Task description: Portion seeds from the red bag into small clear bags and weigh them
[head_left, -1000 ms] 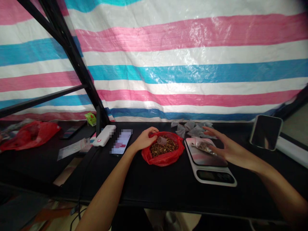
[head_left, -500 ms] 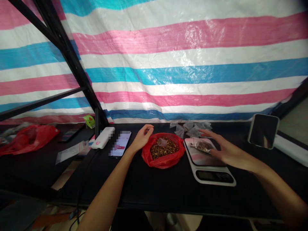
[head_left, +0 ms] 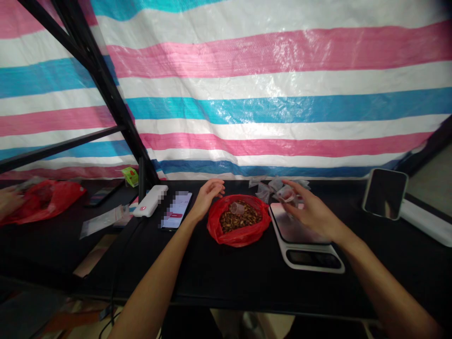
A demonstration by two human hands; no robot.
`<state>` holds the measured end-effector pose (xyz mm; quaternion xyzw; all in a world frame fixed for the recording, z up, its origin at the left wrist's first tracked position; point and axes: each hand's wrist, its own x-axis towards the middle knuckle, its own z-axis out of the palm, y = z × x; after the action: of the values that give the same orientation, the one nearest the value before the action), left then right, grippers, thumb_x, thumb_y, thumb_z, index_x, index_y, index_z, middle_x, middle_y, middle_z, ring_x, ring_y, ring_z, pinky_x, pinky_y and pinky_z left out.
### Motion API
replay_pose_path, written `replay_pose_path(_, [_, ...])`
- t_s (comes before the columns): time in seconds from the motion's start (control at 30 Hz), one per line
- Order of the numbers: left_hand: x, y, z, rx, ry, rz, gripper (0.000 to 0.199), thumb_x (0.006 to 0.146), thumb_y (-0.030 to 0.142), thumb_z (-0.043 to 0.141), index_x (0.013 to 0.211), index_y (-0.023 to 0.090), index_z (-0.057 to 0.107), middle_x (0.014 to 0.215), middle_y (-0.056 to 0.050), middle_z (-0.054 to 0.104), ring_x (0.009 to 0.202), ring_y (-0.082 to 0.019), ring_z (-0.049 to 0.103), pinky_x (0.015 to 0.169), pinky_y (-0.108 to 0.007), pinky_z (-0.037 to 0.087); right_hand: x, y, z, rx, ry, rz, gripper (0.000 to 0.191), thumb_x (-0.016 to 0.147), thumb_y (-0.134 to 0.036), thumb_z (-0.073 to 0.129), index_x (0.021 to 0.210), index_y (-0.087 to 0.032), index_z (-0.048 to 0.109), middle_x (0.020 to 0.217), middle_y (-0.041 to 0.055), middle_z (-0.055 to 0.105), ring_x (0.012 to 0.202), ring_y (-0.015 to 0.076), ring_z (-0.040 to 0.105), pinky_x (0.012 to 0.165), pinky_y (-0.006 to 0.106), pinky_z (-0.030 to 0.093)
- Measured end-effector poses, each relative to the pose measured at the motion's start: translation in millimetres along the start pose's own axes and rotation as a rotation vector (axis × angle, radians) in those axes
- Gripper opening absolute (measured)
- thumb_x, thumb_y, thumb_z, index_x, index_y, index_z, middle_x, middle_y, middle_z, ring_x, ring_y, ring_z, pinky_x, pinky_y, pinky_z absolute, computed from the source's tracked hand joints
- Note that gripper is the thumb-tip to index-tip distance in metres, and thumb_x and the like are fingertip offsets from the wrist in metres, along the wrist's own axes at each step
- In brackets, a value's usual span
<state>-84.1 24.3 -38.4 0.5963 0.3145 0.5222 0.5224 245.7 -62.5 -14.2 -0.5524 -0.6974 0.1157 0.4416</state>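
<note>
Head view: the right hand (head_left: 312,209) pinches a small clear bag (head_left: 286,194) above the scale (head_left: 287,226).

At far left, a co-worker's hand (head_left: 9,200) is at a red plastic bag (head_left: 45,200). Past a white power bank (head_left: 150,200) and a phone (head_left: 175,210), the left hand (head_left: 208,200) holds nothing, its fingers loosely curled, just behind a second red bag (head_left: 240,239) of brown seeds (head_left: 247,219) with a clear cup (head_left: 237,208) lying on them. The right fingers close narrowly on the small clear bag, which hangs over the scale's back edge. Any contents of that bag are hard to make out behind the fingers, the scale's display is too dark to read, and the phone's screen is blurred.
</note>
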Motion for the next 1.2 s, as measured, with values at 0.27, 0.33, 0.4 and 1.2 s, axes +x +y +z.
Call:
replay_pose_path(0.27, [-8,4,22.1,-0.02,-0.096,0.045,0.047,0.082,0.044,0.083,0.119,0.02,0.067,0.113,-0.008,0.071,0.098,-0.018,0.067,0.092,-0.032,0.051,46,-81,100,0.369,-0.002,0.018,0.056,0.082,-0.034,0.072,0.135,-0.022,0.058,0.096,0.0035,0.072,0.083,0.0227,0.069,0.086,0.041,0.057])
replay_pose_path(0.33, [-7,1,24.5,-0.039,-0.125,0.062,0.048,0.082,0.043,0.083,0.121,0.02,0.067,0.119,-0.009,0.072,0.104,-0.021,0.067,0.096,-0.034,0.051,50,-81,122,0.459,-0.05,0.036,0.054,0.08,-0.03,0.071,0.132,-0.021,0.057,0.096,0.0039,0.072,0.084,0.0224,0.069,0.085,0.041,0.057])
replay_pose_path(0.4, [-7,-1,24.5,-0.039,-0.139,0.059,0.044,0.084,0.044,0.082,0.118,0.019,0.069,0.118,-0.009,0.073,0.107,-0.022,0.068,0.098,-0.035,0.051,48,-78,137,0.535,-0.049,0.05,0.05,0.079,-0.027,0.069,0.127,-0.02,0.056,0.097,0.0041,0.072,0.085,0.0215,0.07,0.084,0.039,0.057])
replay_pose_path(1.2, [-11,2,34.8,0.069,0.009,0.042,0.042,0.097,0.059,0.059,0.102,0.018,0.065,0.091,-0.003,0.068,0.081,-0.016,0.061,0.075,-0.026,0.05,27,-83,126,0.476,0.196,0.164,0.02,0.092,-0.04,0.063,0.085,-0.022,0.064,0.075,0.0002,0.067,0.068,0.0188,0.063,0.065,0.031,0.049])
